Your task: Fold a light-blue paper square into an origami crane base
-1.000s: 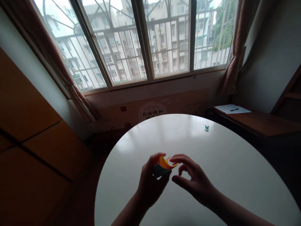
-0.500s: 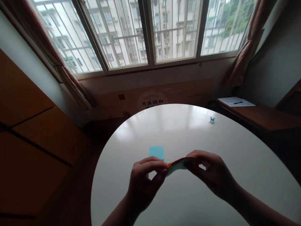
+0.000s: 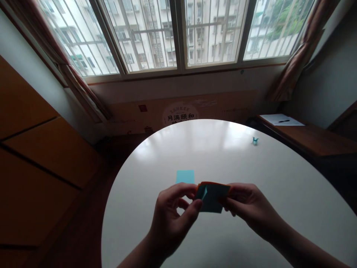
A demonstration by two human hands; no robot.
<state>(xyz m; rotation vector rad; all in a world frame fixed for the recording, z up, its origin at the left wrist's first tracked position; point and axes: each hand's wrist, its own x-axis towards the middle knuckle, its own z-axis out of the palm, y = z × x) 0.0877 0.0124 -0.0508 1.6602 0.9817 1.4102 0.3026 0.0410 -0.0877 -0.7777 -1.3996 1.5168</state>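
Note:
Both my hands hold a small stack of square paper sheets (image 3: 211, 197) above the round white table (image 3: 279, 193); the sheet facing me is teal and an orange edge shows along the top. My left hand (image 3: 174, 216) pinches the stack's left edge between thumb and fingers. My right hand (image 3: 248, 208) grips its right edge. A single light blue square sheet (image 3: 185, 176) lies flat on the table just beyond my left hand. A tiny teal folded paper figure (image 3: 255, 140) stands far off at the table's right rear.
A wooden side desk (image 3: 315, 137) at the right carries white paper and a pen (image 3: 281, 120). Barred windows (image 3: 178, 33) with curtains fill the back wall. Wooden cabinets (image 3: 33, 149) line the left side.
The curled orange and teal sheets have been flattened and turned so the teal face points toward me. The view tilted down, and the light blue sheet on the table came into sight.

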